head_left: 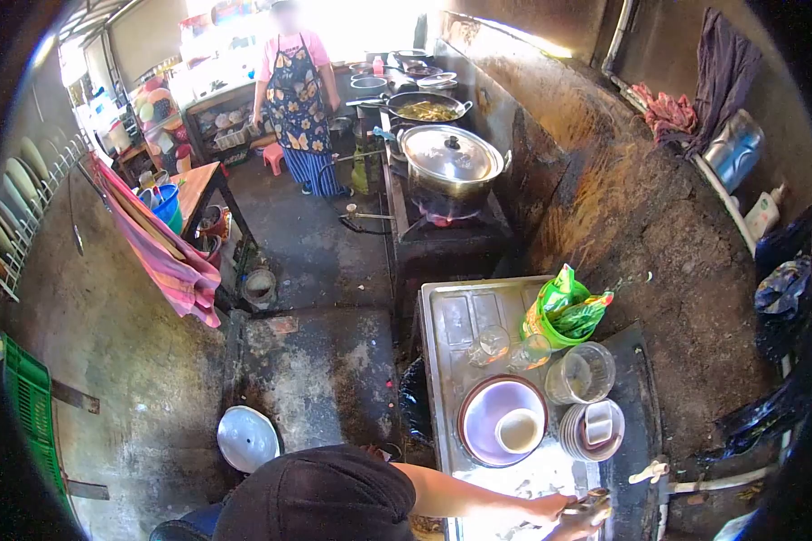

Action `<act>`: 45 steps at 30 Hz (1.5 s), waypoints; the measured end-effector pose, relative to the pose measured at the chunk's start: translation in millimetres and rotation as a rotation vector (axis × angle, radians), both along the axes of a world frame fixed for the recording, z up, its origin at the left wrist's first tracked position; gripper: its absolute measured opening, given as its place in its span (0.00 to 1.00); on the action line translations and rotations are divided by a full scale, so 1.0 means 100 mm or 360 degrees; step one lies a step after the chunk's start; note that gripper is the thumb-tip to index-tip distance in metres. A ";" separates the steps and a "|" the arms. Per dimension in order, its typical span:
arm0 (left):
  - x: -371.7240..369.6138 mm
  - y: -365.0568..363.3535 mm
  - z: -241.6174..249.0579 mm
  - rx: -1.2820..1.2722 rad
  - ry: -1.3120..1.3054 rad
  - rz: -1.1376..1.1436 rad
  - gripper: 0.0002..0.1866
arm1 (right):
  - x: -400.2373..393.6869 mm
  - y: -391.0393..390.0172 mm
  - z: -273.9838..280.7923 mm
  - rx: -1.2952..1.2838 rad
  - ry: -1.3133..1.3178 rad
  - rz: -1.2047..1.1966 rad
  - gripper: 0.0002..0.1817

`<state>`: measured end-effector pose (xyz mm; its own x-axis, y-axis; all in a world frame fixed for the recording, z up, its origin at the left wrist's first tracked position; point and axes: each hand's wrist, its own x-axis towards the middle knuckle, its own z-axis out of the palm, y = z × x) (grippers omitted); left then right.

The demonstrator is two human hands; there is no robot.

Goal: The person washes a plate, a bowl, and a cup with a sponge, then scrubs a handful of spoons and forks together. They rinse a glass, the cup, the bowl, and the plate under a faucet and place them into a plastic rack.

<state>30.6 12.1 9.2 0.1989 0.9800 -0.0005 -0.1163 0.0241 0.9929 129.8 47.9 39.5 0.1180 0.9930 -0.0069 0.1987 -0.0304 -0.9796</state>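
My bare left arm reaches from a black sleeve (pixel 320 496) across the sink's near end. At its end, my left hand (pixel 549 510) is closed against a brownish, shiny object (pixel 591 509) whose kind I cannot make out. My right hand (pixel 568 532) shows only in part at the bottom edge, next to the same object, its fingers hidden. Just beyond the hands, a purple basin (pixel 483 417) holds a cream bowl (pixel 520 431). To its right is a stack of bowls (pixel 570 442) with a small white container (pixel 598 422) on top.
Drinking glasses (pixel 489 344), a clear tub (pixel 589 368) and a green bucket (pixel 532 323) with packets stand on the metal sink top (pixel 442 316). A tap (pixel 650 472) is at right. Beyond, a lidded pot (pixel 451 158) sits over a flame. A person in an apron (pixel 299 99) stands farther back.
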 end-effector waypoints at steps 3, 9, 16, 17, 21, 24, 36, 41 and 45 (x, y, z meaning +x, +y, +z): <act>-0.06 0.11 -0.21 -0.0115 -0.0024 -0.0146 0.25 | 0.05 0.03 0.02 -0.0205 0.0366 0.0065 0.26; -0.04 0.12 -0.48 -0.0222 -0.0342 -0.0224 0.22 | 0.70 0.58 -0.84 0.0893 -0.0016 0.1573 0.29; 0.24 0.02 -0.52 0.0076 0.0077 0.0198 0.22 | 0.29 0.06 -0.46 -0.0426 -0.0971 0.0036 0.23; 0.20 0.00 -0.47 0.0075 0.0077 0.0200 0.22 | 0.42 0.14 -0.69 -0.0427 -0.0971 0.0038 0.23; -0.01 -0.08 -0.22 -0.0076 0.0165 -0.0023 0.17 | 0.68 0.35 -0.79 0.0176 -0.0436 0.0145 0.21; -0.09 -0.07 -0.26 -0.0220 0.0133 -0.0224 0.15 | 0.48 0.28 -0.30 0.0021 -0.0150 0.0213 0.21; -0.24 -0.10 0.10 -0.0666 0.0089 -0.0563 0.06 | 0.15 0.06 -0.18 0.0291 -0.0702 -0.0175 0.21; -0.09 0.06 -0.05 -0.0446 0.0100 -0.0392 0.06 | 0.05 0.06 -0.14 0.0301 -0.0779 -0.0186 0.20; -0.09 0.08 -0.12 -0.0346 0.0126 -0.0278 0.06 | 0.03 0.07 -0.16 0.0289 -0.0787 -0.0185 0.19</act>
